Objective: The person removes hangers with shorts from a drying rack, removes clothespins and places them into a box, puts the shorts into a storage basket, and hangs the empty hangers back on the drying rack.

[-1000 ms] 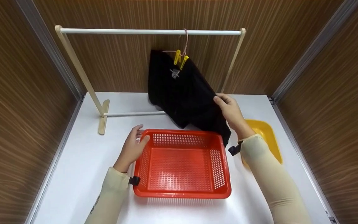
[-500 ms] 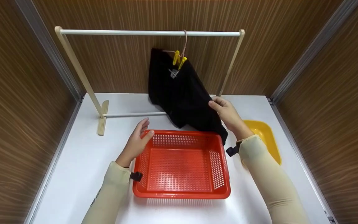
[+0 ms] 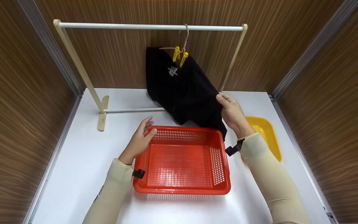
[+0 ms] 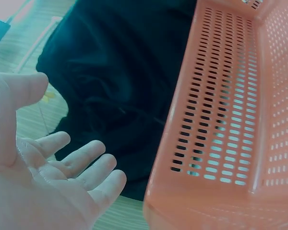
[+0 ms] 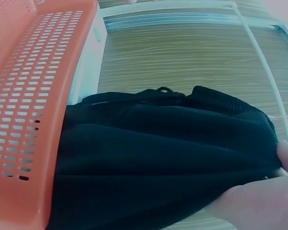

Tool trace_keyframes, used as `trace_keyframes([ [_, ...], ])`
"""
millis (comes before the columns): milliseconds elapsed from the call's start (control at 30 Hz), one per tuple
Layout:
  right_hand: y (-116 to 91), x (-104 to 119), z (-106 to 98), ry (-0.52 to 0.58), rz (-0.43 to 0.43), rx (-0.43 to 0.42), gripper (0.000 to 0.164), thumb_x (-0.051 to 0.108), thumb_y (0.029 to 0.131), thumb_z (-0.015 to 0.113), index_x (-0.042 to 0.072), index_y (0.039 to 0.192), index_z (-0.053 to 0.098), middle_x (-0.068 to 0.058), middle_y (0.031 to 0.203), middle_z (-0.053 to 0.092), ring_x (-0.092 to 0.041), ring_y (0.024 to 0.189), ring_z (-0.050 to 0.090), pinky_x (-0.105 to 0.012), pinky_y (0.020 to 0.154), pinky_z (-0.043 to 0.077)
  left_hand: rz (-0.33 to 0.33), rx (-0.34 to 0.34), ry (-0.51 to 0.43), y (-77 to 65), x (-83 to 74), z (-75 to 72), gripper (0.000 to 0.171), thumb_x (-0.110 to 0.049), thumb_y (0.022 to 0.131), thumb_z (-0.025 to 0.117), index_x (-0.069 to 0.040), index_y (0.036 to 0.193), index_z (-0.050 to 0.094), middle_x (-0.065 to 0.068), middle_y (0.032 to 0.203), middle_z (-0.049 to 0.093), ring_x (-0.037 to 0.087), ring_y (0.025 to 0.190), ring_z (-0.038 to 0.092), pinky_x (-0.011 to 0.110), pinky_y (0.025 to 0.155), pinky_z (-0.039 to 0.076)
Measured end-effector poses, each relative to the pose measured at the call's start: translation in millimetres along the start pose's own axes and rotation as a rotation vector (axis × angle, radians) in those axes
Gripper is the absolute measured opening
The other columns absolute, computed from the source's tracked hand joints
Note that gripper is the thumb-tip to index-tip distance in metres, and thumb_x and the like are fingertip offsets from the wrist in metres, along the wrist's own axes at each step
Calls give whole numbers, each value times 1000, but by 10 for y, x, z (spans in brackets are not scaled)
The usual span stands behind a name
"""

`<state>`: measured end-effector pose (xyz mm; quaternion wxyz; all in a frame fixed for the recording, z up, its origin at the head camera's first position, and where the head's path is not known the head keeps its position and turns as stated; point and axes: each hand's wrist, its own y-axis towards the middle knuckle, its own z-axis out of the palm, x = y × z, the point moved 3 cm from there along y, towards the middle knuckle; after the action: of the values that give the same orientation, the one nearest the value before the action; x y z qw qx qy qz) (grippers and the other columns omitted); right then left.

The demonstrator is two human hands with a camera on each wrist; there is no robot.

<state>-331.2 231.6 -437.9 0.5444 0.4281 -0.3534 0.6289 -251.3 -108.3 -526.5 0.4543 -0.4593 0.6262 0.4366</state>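
Black shorts (image 3: 182,90) with a white tag hang slanted from a pink hanger (image 3: 186,39) on a rack rail. Two yellow clothespins (image 3: 183,59) sit at the hanger, by the waistband. My right hand (image 3: 233,113) pinches the right edge of the shorts between thumb and fingers. In the right wrist view the cloth (image 5: 158,158) stretches from that pinch, showing a ribbed band. My left hand (image 3: 138,141), fingers spread, is at the upper left corner of a red basket (image 3: 182,191); in the left wrist view its palm (image 4: 43,191) holds nothing. The lower hem passes behind the basket's far rim.
The rack has a white rail (image 3: 120,26), wooden posts (image 3: 79,65) and a low crossbar (image 3: 135,110). A yellow tray (image 3: 267,137) lies at the right, partly behind the right forearm. Wood-patterned walls (image 3: 322,102) enclose the white table (image 3: 82,149).
My left hand has risen slightly and shifted right along the basket's corner. The right hand dipped with the shorts' edge, then lifted it back outward. The whole view has shifted a little.
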Motion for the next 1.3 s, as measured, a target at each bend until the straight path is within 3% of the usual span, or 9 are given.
trace_keyframes([
  [233,-21,70,-6,123,-70,12,27,15,111,47,8,110,72,-6,109,74,-18,105,66,-30,96,51,-7,3,34,-38,0,-7,62,-29,109,54,-10,162,29,22,157,43,34,148,38,47,122,29],
  [467,-84,168,-24,211,-113,-6,25,15,110,48,7,107,71,-6,108,73,-18,104,65,-30,95,49,-34,15,19,-52,0,17,61,-22,109,53,-10,163,26,23,158,40,40,148,38,51,120,31],
  [967,-403,641,-190,270,-335,-28,24,12,108,52,0,101,72,-11,101,73,-21,96,67,-31,88,51,-71,32,53,-96,58,72,64,-29,109,54,-17,165,25,21,159,40,40,149,36,55,120,30],
  [1167,-603,927,-194,456,-387,-20,23,6,107,51,-9,102,68,-19,102,70,-29,98,67,-36,92,52,-68,25,43,-102,11,45,64,-28,109,54,-17,165,24,21,160,39,41,149,36,58,119,31],
  [1300,-736,1170,-170,581,-448,-26,17,1,102,58,-14,100,65,-25,100,70,-34,96,69,-40,90,55,-63,23,38,-133,-13,28,67,-29,109,54,-14,165,22,21,161,38,41,150,34,56,120,29],
])
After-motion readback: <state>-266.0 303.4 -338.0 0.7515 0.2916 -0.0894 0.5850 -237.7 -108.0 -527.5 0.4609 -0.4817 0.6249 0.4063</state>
